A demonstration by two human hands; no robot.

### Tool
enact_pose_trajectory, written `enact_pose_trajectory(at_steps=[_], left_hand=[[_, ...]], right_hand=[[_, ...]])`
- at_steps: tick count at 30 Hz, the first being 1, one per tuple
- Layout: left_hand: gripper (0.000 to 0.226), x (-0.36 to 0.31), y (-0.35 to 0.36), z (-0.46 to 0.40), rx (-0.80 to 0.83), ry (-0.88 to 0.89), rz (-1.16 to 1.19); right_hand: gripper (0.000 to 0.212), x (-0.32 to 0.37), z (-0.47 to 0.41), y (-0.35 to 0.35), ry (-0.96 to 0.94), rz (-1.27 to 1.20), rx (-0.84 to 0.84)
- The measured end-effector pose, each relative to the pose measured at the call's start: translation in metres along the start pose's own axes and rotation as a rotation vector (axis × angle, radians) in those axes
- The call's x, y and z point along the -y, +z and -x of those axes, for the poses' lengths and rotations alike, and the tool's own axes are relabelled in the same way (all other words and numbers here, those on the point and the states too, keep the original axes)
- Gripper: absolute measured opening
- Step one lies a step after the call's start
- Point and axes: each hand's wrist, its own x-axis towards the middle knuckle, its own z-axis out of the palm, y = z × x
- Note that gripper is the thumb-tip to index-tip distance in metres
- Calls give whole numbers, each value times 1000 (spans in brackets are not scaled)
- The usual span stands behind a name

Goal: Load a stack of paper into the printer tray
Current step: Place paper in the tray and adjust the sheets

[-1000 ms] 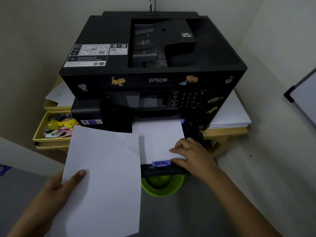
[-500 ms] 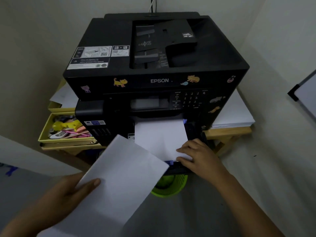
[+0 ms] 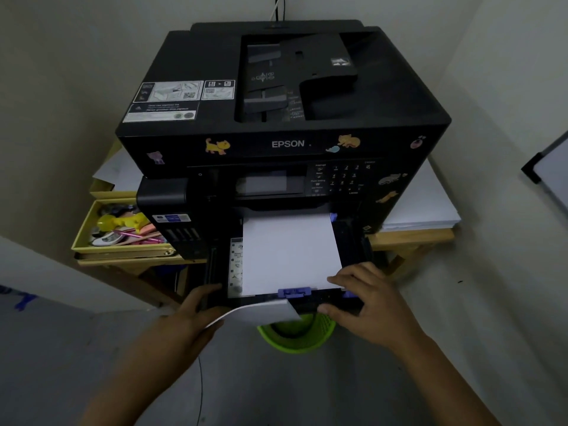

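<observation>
Printer tray [image 3: 353, 238] — pulled out at 6 o'clock; paper [image 3: 289, 253] seated; right hand [image 3: 359, 299] clasps tray front, steadying; left hand [image 3: 193, 315] pinches spare sheet [image 3: 261, 312], kept clear.

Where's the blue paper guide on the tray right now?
Head view, low center: the blue paper guide sits at the near edge of the loaded paper in the tray, between the left hand and right hand.

The paper [image 3: 290, 250] runs back into the printer [image 3: 276, 124], far end hidden. A loose sheet [image 3: 261, 313] covers part of the left hand [image 3: 190, 321] and the bin [image 3: 296, 335]. Keypad [image 3: 341, 179] labels are too small to read. Both forearms are cut off at the bottom edge.
</observation>
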Motion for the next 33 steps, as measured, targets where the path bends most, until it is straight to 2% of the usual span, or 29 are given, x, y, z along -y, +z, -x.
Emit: enact_pose_trajectory(at_steps=[5, 7, 12, 14, 17, 21, 24, 26, 29, 33], left_hand=[[50, -12, 5, -7, -38, 15, 87], [56, -16, 4, -8, -45, 22, 119], [49, -13, 5, -19, 35, 113, 260], [47, -13, 2, -24, 88, 103, 293], [56, -16, -5, -29, 165, 70, 356], [55, -11, -1, -31, 181, 40, 365], [62, -8, 1, -33, 203, 5, 382], [65, -8, 0, -32, 201, 9, 403], [48, -13, -2, -30, 168, 41, 424], [50, -19, -1, -28, 111, 57, 379]], right_hand=[[87, 1, 4, 2, 12, 171, 125], [94, 5, 4, 4, 46, 227, 115], [107, 7, 3, 10, 109, 369, 25], [107, 4, 3, 12, 97, 363, 0], [103, 1, 5, 15, 66, 342, -20], [100, -2, 5, 17, 55, 325, -27], [98, -3, 6, 18, 47, 322, -38], [98, -3, 6, 18, 46, 321, -43], [97, -2, 6, 18, 45, 320, -47], [93, -2, 7, 15, 34, 321, -27]])
